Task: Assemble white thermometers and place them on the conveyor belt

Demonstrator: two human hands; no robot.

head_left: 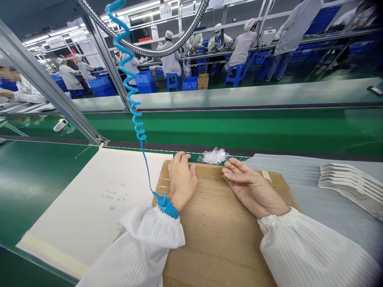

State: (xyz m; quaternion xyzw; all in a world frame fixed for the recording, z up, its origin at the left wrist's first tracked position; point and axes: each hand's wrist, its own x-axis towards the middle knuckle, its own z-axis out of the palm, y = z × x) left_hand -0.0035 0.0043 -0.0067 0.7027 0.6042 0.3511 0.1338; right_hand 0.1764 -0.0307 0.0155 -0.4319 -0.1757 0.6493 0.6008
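Observation:
My left hand [183, 181] rests over the far left part of a brown cardboard sheet [218, 239], its fingers loosely bent and thumb apart, with nothing seen in it. A blue wrist strap [167, 206] with a coiled blue cord [138, 119] circles that wrist. Over the right part of the cardboard, my right hand [253, 187] is turned palm inward, fingers loosely extended and apparently holding nothing. Just beyond the cardboard's far edge, between both hands, lies a small heap of crumpled clear plastic [214, 155].
A white paper sheet [89, 191] with faint writing is taped down at left. White moulded parts [348, 181] are stacked on grey foam sheeting [305, 187] at right. A metal post [54, 75] slants up at left. Across the green conveyor [239, 127], several people work.

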